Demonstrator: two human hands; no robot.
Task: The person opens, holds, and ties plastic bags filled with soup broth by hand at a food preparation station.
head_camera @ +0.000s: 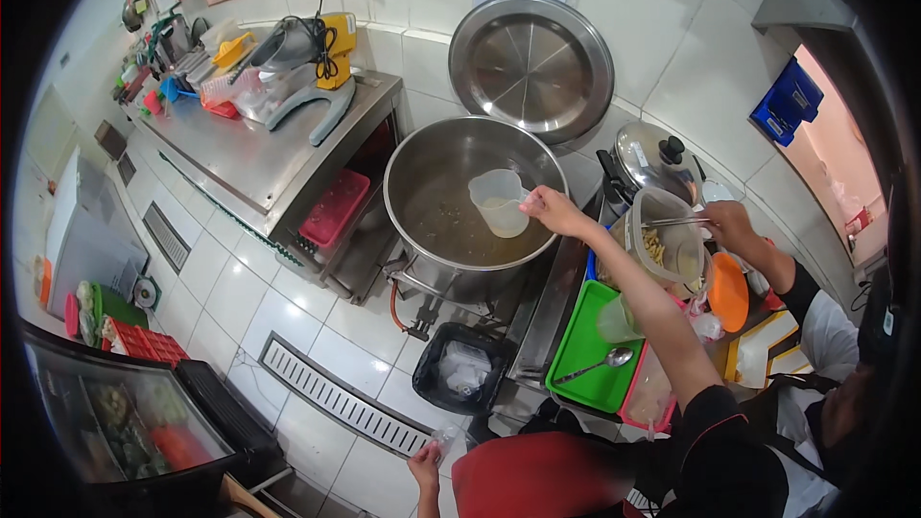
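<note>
My right hand (550, 210) grips the handle of a translucent plastic measuring jug (499, 210). The jug hangs tilted over a large stainless-steel stockpot (432, 244), with some pale liquid inside it. Cloudy brownish liquid with small bits on it fills the bottom of the pot. Low at the bottom of the view, my left hand (426, 462) pinches a small piece of clear plastic (445, 439), perhaps a bag or a lid; its exact kind is unclear. It is away from the pot, beside my red apron (532, 475).
A co-worker's hand (728, 224) holds a metal utensil in a plastic tub (665, 205). Below lies a green tray (572, 352) with a spoon (597, 365). A black waste bin (424, 381) stands beneath the stockpot. A large round lid (531, 65) leans on the wall.
</note>
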